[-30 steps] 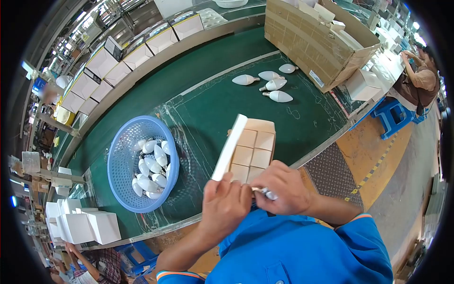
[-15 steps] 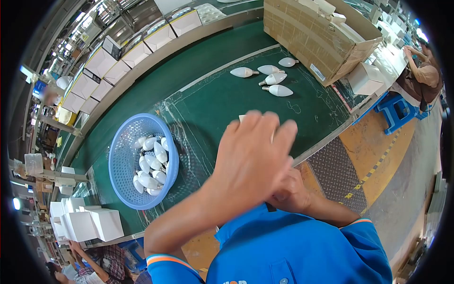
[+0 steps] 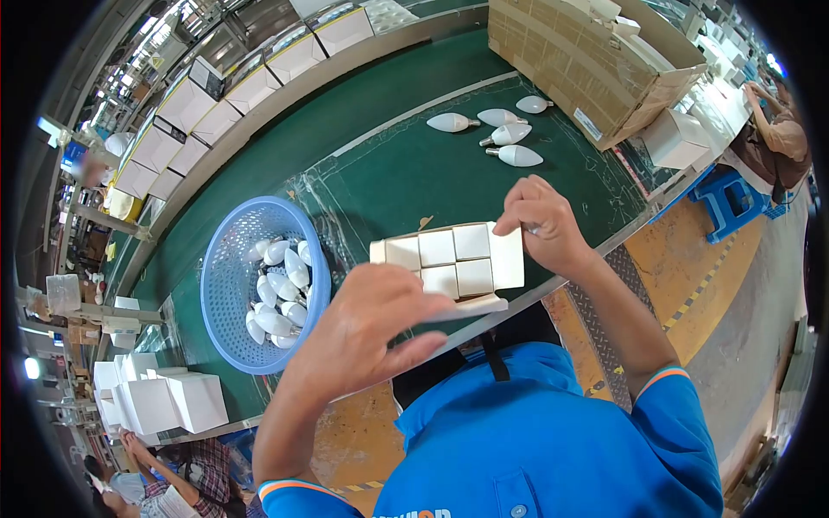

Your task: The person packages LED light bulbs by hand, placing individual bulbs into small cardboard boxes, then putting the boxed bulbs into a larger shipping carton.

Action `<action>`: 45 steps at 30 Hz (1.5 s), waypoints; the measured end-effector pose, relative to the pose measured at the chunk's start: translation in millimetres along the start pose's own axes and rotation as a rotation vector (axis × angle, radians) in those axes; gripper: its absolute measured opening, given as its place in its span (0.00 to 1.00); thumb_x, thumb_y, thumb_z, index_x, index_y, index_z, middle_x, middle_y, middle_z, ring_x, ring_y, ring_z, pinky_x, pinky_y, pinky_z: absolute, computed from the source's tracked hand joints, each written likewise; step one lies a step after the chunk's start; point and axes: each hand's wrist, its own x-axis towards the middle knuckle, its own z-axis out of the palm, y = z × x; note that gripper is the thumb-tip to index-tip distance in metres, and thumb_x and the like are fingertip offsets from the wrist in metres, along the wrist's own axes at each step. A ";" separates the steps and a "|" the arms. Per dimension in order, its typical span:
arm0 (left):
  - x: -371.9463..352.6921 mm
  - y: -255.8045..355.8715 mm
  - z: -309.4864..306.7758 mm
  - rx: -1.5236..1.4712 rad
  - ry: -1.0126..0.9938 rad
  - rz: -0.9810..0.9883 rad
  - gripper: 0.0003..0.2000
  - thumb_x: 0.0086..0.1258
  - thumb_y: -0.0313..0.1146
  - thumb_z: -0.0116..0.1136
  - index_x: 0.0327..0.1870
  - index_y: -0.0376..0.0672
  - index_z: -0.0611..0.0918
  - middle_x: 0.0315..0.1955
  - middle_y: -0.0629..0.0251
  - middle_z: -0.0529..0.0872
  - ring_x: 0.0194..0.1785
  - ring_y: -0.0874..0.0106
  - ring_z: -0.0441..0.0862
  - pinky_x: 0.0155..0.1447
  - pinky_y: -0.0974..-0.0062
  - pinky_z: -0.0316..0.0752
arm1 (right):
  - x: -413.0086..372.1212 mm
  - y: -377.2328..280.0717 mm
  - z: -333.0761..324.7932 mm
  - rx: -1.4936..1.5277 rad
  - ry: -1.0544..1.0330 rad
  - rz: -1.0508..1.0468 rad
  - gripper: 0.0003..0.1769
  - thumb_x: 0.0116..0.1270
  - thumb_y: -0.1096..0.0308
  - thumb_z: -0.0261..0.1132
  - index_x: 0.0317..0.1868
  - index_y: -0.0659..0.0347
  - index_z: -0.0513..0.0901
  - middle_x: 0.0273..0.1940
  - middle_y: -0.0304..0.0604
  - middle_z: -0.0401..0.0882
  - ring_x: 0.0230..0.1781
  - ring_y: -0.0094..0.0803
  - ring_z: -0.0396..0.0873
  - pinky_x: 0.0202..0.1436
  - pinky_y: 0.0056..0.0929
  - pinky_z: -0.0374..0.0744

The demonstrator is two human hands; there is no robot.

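Note:
An open white carton (image 3: 507, 259) sits near the belt's front edge, filled with several small white boxes (image 3: 439, 249) packed in rows. My right hand (image 3: 548, 226) is at its right end, fingers curled and thumb against the raised end flap. Over the carton's near left corner lies my left hand (image 3: 354, 324), with thumb and forefinger spread apart beside the front flap (image 3: 471, 308). Part of that corner is hidden under it. To the left stands a blue perforated basket (image 3: 321, 302) holding several white candle-shaped bulbs (image 3: 281, 287).
Several loose candle bulbs (image 3: 518, 155) lie on the green belt (image 3: 380, 190) beyond the carton. A large cardboard box (image 3: 587, 69) stands at the back right, with a white box (image 3: 678, 140) beside it. More white boxes (image 3: 164, 401) are at the left, near a co-worker's hands (image 3: 136, 447).
My hands, crossed and overlapping before, have moved apart to either end of the carton. The carton, mostly hidden earlier, now shows with its top open.

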 end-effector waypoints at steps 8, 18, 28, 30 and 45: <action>-32.9 11.1 26.8 0.048 -0.061 0.019 0.20 0.69 0.51 0.48 0.51 0.49 0.84 0.48 0.63 0.81 0.62 0.57 0.70 0.61 0.57 0.57 | 14.6 -8.4 12.3 0.055 -0.039 -0.067 0.12 0.44 0.86 0.63 0.23 0.56 0.80 0.27 0.35 0.73 0.32 0.33 0.73 0.33 0.28 0.71; -28.9 0.2 35.0 0.406 0.062 0.052 0.19 0.58 0.28 0.58 0.52 0.60 0.82 0.45 0.67 0.79 0.56 0.61 0.75 0.62 0.48 0.58 | 31.2 -27.9 -2.4 0.132 -0.046 0.075 0.11 0.50 0.83 0.64 0.32 0.56 0.83 0.28 0.39 0.75 0.31 0.36 0.74 0.35 0.29 0.73; -26.0 4.1 38.4 0.401 0.004 -0.101 0.21 0.56 0.49 0.64 0.52 0.58 0.82 0.50 0.66 0.79 0.66 0.58 0.66 0.68 0.48 0.46 | -4.7 -73.5 1.7 -0.153 -0.313 -0.212 0.25 0.43 0.65 0.76 0.45 0.51 0.81 0.38 0.36 0.76 0.35 0.36 0.75 0.33 0.32 0.77; -28.8 6.7 26.2 0.348 -0.001 -0.073 0.24 0.54 0.53 0.64 0.53 0.56 0.81 0.51 0.65 0.79 0.68 0.57 0.63 0.68 0.48 0.44 | -11.6 -70.9 5.4 -0.148 -0.322 -0.227 0.23 0.44 0.65 0.75 0.44 0.52 0.81 0.37 0.35 0.75 0.37 0.35 0.75 0.34 0.30 0.77; -22.1 -29.2 48.9 0.748 0.225 -0.485 0.50 0.39 0.61 0.72 0.62 0.34 0.71 0.69 0.58 0.60 0.75 0.55 0.45 0.71 0.46 0.38 | -10.7 -74.4 8.3 -0.349 -0.219 -0.083 0.33 0.43 0.65 0.76 0.53 0.58 0.77 0.46 0.40 0.72 0.43 0.37 0.75 0.40 0.30 0.78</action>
